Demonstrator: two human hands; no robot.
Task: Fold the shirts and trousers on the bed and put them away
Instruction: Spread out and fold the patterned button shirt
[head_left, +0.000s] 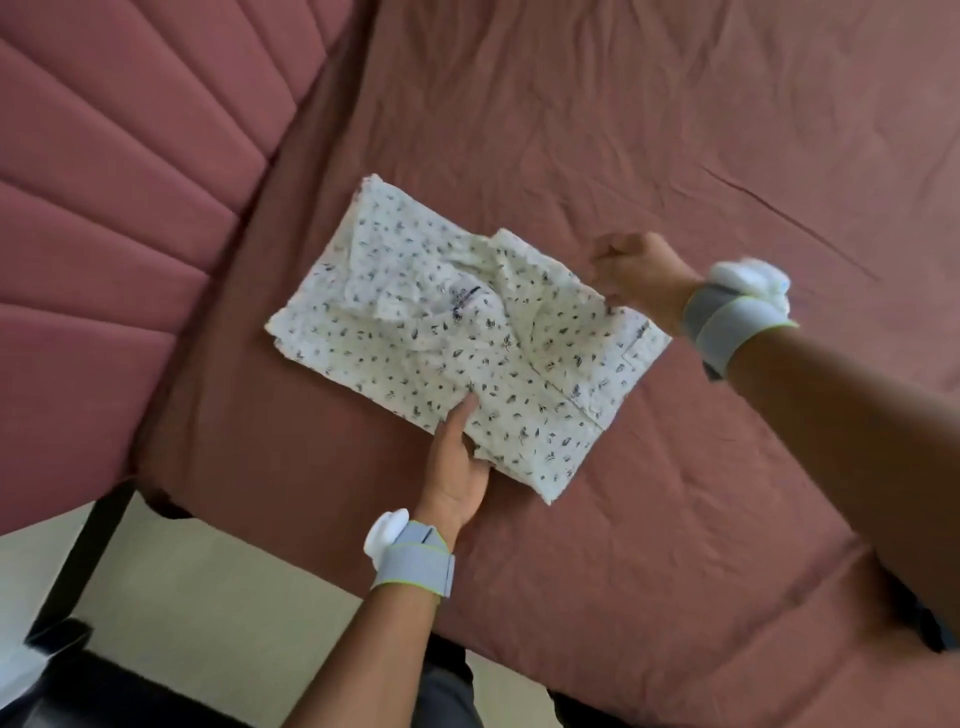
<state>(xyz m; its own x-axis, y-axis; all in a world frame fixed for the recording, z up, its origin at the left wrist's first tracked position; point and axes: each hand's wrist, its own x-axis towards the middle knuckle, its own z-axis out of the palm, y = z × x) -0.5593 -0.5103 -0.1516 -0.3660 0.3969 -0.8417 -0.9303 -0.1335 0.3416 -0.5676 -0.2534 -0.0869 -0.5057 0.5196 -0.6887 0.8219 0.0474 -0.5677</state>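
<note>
White cloth with a small dark leaf print, the shirt (457, 338) lies folded into a rough rectangle on the pink bed (597, 130), near the padded headboard (114, 208). The left hand (460, 467) grips its near edge, thumb on top and the other fingers hidden beneath the cloth. The right hand (636, 275) sits at the far edge, blurred, its fingers curled at the fabric, though whether they pinch it I cannot tell; both wrists wear grey bands (415, 564).

A home bedroom: bed (623, 130) in a wrinkled dusty-pink sheet, matching padded channelled headboard (104, 208).
</note>
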